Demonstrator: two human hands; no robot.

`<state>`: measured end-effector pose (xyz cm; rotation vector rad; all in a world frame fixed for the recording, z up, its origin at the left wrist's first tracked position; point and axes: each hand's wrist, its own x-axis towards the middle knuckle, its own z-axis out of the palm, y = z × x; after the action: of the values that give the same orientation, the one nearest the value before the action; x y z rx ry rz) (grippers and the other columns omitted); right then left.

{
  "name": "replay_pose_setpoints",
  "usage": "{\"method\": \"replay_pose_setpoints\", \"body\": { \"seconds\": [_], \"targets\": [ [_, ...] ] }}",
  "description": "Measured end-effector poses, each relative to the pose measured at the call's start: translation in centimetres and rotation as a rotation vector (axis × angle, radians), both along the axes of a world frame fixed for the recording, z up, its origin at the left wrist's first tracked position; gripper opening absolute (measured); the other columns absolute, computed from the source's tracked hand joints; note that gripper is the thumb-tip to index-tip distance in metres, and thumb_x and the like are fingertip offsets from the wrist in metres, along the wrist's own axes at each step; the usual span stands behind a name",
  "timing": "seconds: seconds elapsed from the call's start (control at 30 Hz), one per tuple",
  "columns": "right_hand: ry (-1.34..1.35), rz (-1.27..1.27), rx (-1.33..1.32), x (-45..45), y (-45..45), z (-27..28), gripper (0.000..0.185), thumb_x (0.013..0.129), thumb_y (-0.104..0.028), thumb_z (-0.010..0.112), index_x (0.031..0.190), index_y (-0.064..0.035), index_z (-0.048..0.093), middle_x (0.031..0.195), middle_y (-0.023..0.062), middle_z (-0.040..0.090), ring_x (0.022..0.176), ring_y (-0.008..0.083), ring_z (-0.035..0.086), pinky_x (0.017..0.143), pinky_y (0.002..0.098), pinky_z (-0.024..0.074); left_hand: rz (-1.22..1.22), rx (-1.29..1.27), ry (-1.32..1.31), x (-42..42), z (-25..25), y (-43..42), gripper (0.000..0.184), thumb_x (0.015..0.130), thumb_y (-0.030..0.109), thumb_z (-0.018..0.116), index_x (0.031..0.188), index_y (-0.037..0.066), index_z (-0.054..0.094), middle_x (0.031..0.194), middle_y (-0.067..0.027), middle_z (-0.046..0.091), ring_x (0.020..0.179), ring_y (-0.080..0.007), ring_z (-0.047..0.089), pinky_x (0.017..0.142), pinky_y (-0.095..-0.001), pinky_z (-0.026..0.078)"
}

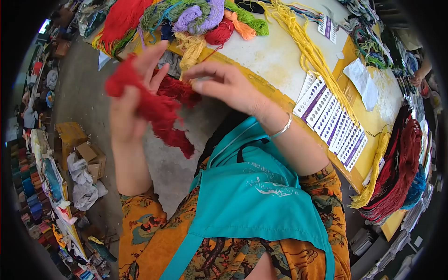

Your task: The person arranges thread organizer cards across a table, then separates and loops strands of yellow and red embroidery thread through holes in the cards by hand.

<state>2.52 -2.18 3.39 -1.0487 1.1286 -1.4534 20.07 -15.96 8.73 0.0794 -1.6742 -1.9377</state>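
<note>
A tangled skein of red yarn (161,109) hangs over my left hand (126,109), draped across the thumb and palm. That hand is raised at the left, its fingers extended upward and slightly blurred. My right hand (228,86) wears a silver bangle (283,126). Its thumb and forefinger pinch at the right end of the red yarn, though the exact contact is partly hidden. Past the hands, on the table's near edge, lies a heap of skeins: a purple one (212,16), a cream one (190,49), an orange one (240,27) and a dark red ball (220,31).
Long yellow yarn (310,53) crosses the yellow-edged table (266,56) beside colour sample cards (326,112). Dark red skeins (396,163) hang off the right side. Cardboard boxes (91,156) stand on the floor at left. Another person's hand (420,77) shows far right.
</note>
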Motion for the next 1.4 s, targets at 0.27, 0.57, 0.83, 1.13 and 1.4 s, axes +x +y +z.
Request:
{"method": "replay_pose_setpoints", "body": {
  "seconds": [0.27,0.57,0.83,1.13,1.4],
  "targets": [
    [-0.175,-0.071,0.127,2.7,2.3,-5.2,0.021,0.093,-0.01,0.061,0.111,-0.0003,0.063,0.098,0.0019,0.066,0.092,0.0083,0.06,0.083,0.0261,0.0495,0.116,-0.362,-0.266,-4.3,-7.6,2.2,0.047,0.094,0.018,0.052,0.136,-0.003,0.046,0.144,-0.015,0.046,0.143,-0.0238,0.027,0.115,-0.0405,0.02],
    [0.401,-0.553,0.086,2.0,6.5,-6.1,0.025,0.081,-0.019,0.068,0.101,-0.005,0.067,0.09,0.0169,0.065,0.086,0.0363,0.063,0.075,0.0424,0.0515,-0.163,0.756,-0.229,-7.7,-9.8,5.5,0.046,0.103,0.03,0.042,0.136,-0.002,0.043,0.13,-0.0197,0.056,0.124,-0.0279,0.051,0.109,-0.0403,0.036],
    [0.156,-0.781,0.111,-0.5,10.3,-2.9,0.012,0.086,-0.009,0.069,0.095,-0.0021,0.065,0.079,0.0062,0.062,0.07,0.0097,0.057,0.063,0.0266,0.0481,-0.502,0.69,-0.124,-10.6,-9.8,8.9,0.052,0.103,0.035,0.035,0.142,0.0,0.041,0.152,-0.0165,0.034,0.142,-0.0294,0.03,0.117,-0.0445,0.023],
    [-0.104,-0.733,0.141,-2.7,13.3,-4.8,0.007,0.092,-0.004,0.061,0.093,0.0016,0.064,0.081,0.0013,0.063,0.074,0.0061,0.056,0.065,0.0225,0.048,-0.417,0.615,-0.419,-14.3,-8.3,12.6,0.047,0.1,0.023,0.047,0.134,-0.009,0.046,0.139,-0.0188,0.049,0.126,-0.0261,0.049,0.106,-0.0388,0.039],
    [-0.31,-0.785,0.112,-3.1,13.1,-4.8,0.009,0.09,-0.007,0.062,0.092,0.0023,0.062,0.073,0.0023,0.061,0.067,0.007,0.055,0.059,0.0241,0.0465,-0.305,0.585,-0.47,-15.6,-7.5,13.5,0.039,0.099,0.018,0.05,0.126,-0.01,0.054,0.128,-0.0191,0.058,0.11,-0.0226,0.06,0.092,-0.0333,0.049]
  ]
}}
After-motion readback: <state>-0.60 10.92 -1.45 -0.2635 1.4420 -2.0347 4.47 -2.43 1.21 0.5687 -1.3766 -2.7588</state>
